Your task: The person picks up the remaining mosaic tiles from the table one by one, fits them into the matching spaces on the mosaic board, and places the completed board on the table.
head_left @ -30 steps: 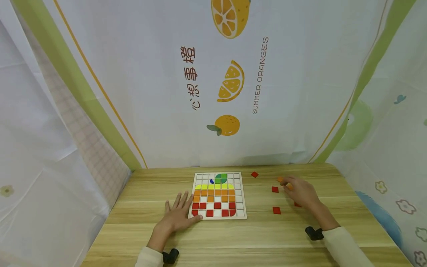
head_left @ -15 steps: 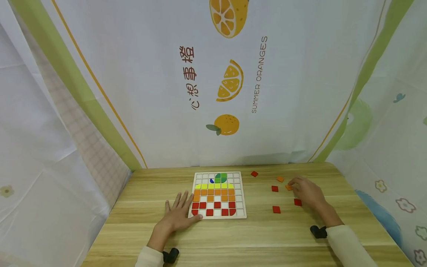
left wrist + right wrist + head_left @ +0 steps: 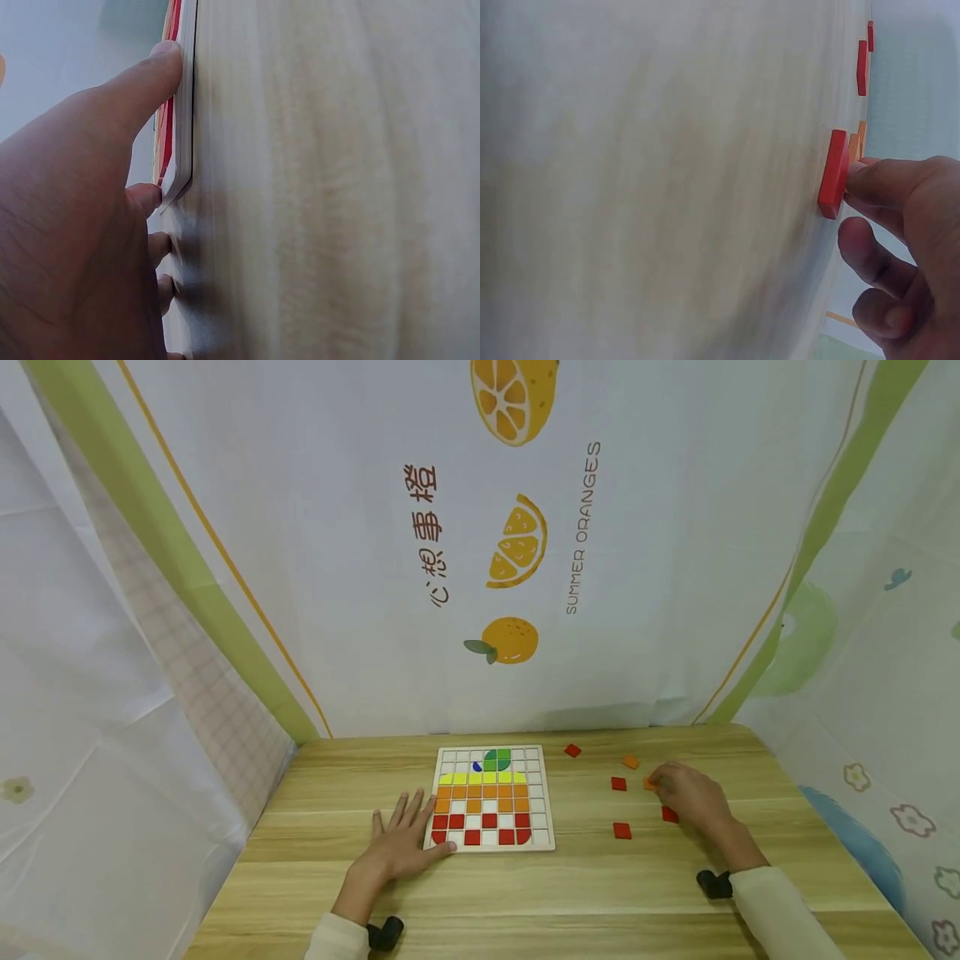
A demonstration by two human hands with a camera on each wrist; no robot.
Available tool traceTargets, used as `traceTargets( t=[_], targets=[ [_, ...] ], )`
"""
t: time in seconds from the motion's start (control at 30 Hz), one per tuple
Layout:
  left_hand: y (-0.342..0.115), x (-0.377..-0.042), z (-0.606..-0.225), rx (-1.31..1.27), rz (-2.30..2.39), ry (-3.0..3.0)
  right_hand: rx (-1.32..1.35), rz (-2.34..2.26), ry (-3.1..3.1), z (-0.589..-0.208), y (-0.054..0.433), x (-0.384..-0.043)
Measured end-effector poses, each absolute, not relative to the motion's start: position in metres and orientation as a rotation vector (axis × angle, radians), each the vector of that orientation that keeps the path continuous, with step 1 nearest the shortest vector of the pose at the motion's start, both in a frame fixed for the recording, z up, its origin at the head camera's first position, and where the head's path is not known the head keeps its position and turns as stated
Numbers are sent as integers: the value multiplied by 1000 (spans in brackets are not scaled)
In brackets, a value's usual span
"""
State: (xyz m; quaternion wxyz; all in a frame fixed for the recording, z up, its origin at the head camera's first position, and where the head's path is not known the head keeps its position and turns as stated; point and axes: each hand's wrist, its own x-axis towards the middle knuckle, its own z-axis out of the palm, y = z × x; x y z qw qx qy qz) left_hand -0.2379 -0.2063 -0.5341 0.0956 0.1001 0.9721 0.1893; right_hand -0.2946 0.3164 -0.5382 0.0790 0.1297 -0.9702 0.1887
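Orange tile (image 3: 649, 783): located on the wood-grain table (image 3: 592, 885), at between nine and ten o'clock from the middle of the right hand (image 3: 690, 795), directly at the fingertips and partly covered by them. Found pinched at the edge between thumb and forefinger; other fingers seen bent in the right wrist view, loosely curled. Contact with the tabletop: not determinable.

Counted loose on the table: two orange, four red. Taken from the pinched tile: second orange tile (image 3: 631, 762) noted near at between ten and eleven o'clock; first red tile (image 3: 670, 814) at five o'clock, just beside the thumb and partly hidden by the hand; second red tile (image 3: 622, 831) at seven; third red tile (image 3: 618, 783) near at nine; fourth red tile (image 3: 573, 750) farthest out, at ten.

Puzzle board (image 3: 542, 793): sited at nine o'clock, well apart. Counted in its grid: ten orange pieces (image 3: 489, 792), eight red pieces (image 3: 489, 820), six yellow pieces (image 3: 484, 778), four green pieces (image 3: 503, 766), one blue piece (image 3: 477, 767).

Left hand (image 3: 401, 846): placed at eight o'clock from the board's centre, fingers straight and spread apart, thumb touching the rim at between seven and eight.
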Motion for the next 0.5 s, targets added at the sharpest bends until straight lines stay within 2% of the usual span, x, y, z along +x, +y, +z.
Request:
traceTargets(
  t=[0.5],
  targets=[
    [-211,-246,-556,314,607,2925,364,554,-2867,-540,316,-293]
  ],
)
